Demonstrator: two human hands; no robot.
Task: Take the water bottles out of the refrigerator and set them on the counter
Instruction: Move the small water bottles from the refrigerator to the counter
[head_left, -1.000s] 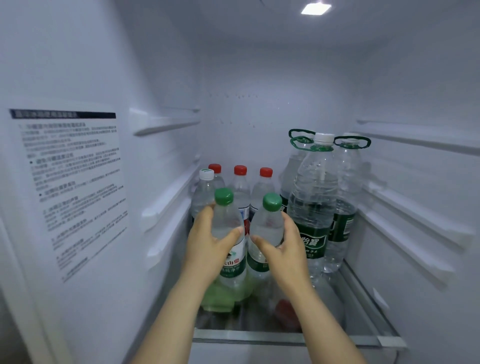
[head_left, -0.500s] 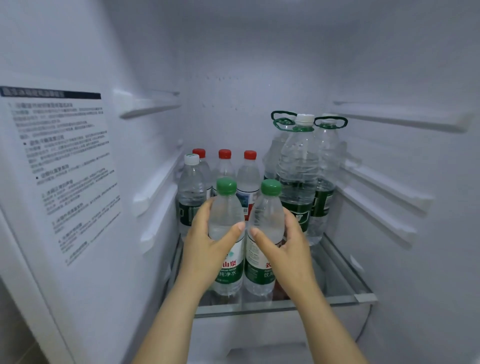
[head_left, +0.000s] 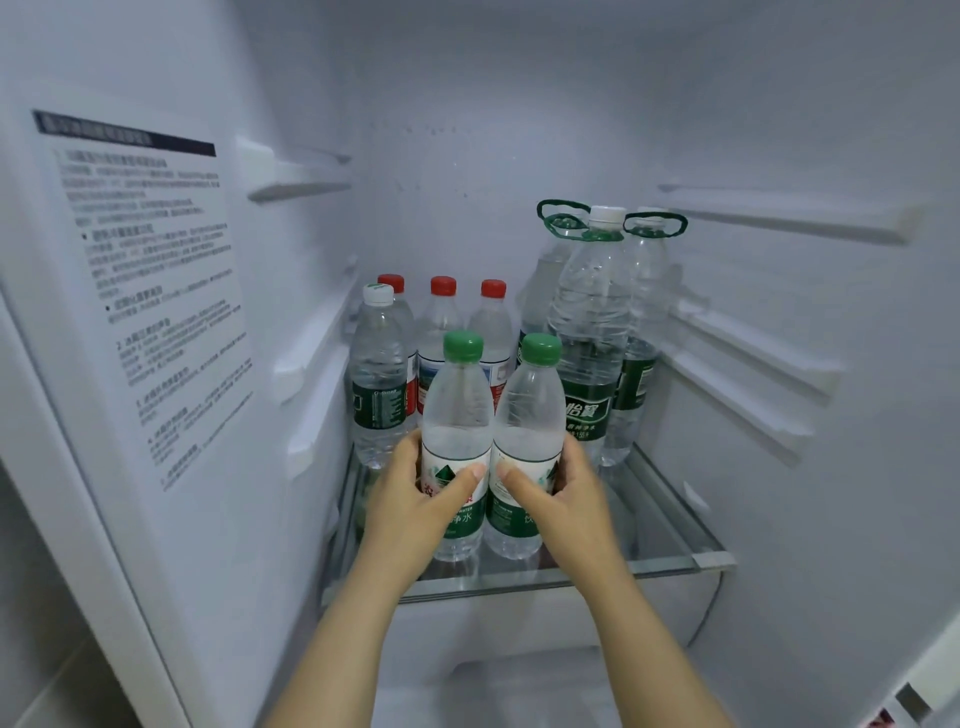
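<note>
Setting: inside of an open refrigerator (head_left: 519, 130), white walls, seen from the head view looking forward and down.
Left hand (head_left: 415, 499): wrapped around the label of the left green-capped bottle (head_left: 457, 415); thumb laid across the front of the label, fingers (head_left: 410, 441) curled round the far left side, closed snugly on the bottle.
Right hand (head_left: 561, 493): wrapped around the label of the right green-capped bottle (head_left: 530, 421); thumb across the front, fingers curled behind the right side, closed snugly on the bottle.
Held bottles: both upright, clear, filled with water, touching side by side at the front of the glass shelf (head_left: 675, 535); whether the bases rested on the shelf or sat just above it, cannot tell.
Thumbs: pointed toward each other, tips near but apart.
Behind, left: white-capped bottle (head_left: 378, 374) with a dark green label, upright by the left wall.
Behind, middle: three red-capped bottles (head_left: 443, 312) in a row at the back.
Behind, right: large bottles (head_left: 592, 332) with green carry handles at the neck, upright, just beside the right held bottle.
Left wall: printed instruction sticker (head_left: 150, 291), text too small to read.
Side walls: moulded shelf rails (head_left: 753, 358) on both sides.
</note>
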